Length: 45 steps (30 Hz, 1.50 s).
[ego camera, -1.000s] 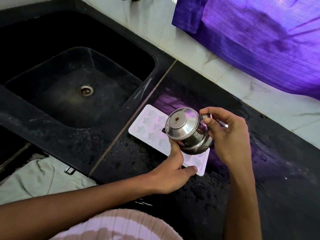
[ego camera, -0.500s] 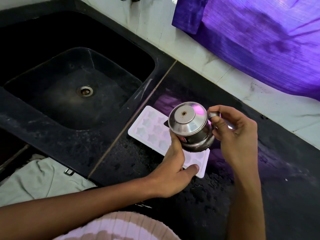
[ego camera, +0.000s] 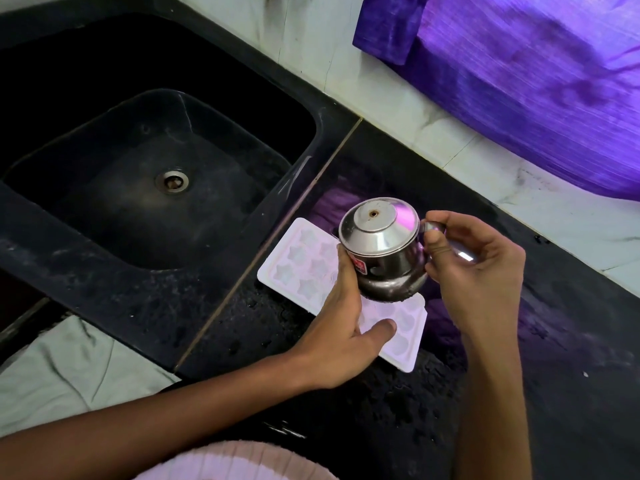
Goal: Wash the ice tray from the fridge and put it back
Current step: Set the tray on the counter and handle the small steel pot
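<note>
We see the ice tray lying flat on the black countertop, just right of the seam that borders the sink. It is pale, whitish-pink plastic, rectangular with rounded corners, and its moulded cells are star-shaped at the far end and rounder at the near end. Whether the cells hold any water we cannot tell.

The left hand reaches in from the lower left and rests on the tray's middle, thumb stretched out flat over the near cells, fingers straight and together, rising against the side of a steel pot. The right hand comes up from below, fingers curled, pinching the pot's handle between thumb and forefinger. The pot hangs above the tray, tilted, with its domed lid on and a red label on its belly; its contents are hidden.

The sink basin looks dark and bare apart from its metal drain. A purple cloth hangs over the white tiled wall behind the counter.
</note>
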Motion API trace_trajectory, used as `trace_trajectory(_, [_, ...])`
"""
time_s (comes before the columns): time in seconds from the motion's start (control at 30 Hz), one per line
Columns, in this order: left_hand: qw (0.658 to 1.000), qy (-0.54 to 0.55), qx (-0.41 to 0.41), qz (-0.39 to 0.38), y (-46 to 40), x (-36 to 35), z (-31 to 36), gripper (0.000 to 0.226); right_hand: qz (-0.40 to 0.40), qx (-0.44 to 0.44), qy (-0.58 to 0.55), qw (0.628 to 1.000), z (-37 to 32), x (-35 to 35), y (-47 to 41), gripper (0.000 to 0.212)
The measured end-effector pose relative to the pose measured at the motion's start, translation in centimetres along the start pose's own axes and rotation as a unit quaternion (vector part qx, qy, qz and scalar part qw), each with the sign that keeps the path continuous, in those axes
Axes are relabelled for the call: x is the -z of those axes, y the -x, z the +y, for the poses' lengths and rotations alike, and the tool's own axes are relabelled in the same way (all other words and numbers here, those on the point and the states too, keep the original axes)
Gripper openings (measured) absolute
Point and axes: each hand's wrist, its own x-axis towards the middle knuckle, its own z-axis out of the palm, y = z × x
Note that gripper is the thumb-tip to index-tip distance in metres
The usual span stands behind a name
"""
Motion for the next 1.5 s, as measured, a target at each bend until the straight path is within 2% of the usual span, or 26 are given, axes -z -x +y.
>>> trace_trajectory(0.3, [0.997,0.067,0.036,0.006,-2.2,0.9,-2.0,0.1,-0.019,-0.008,0.044,0.999,0.2,-1.7,-2.3,0.022])
trace_trajectory(0.8, [0.995,0.093,0.046,0.0,-3.5,1.2,-2.5,0.095,-0.027,-0.027,0.087,0.995,0.0,-2.4,-3.6,0.022])
trace_trajectory(1.5, [0.997,0.068,0.037,0.0,-3.1,1.4,-2.2,0.097,-0.03,0.013,0.069,0.997,-1.0,-2.1,-2.9,0.026])
